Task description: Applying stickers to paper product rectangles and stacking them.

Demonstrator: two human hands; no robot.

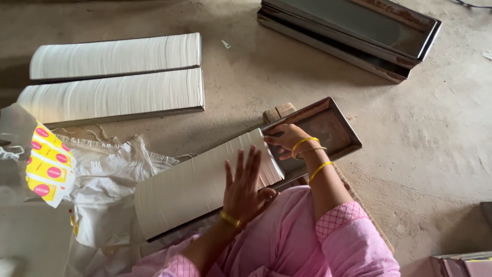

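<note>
A long metal tray (333, 128) rests tilted across my lap, partly filled with a dense row of thin white sheets (189, 187) standing on edge. My left hand (245, 187) lies flat with fingers spread against the near side of the row. My right hand (285, 137) presses on the row's right end, inside the tray, where the tray's rusty bottom shows bare. Both wrists carry yellow bangles. I wear pink clothing.
Two filled trays of white sheets (115, 77) lie side by side on the concrete floor at upper left. Stacked metal trays (353, 36) with nothing in them sit at upper right. A white sack (110, 174) and yellow printed packaging (48, 166) lie at left. A wooden block (279, 112) is behind the tray.
</note>
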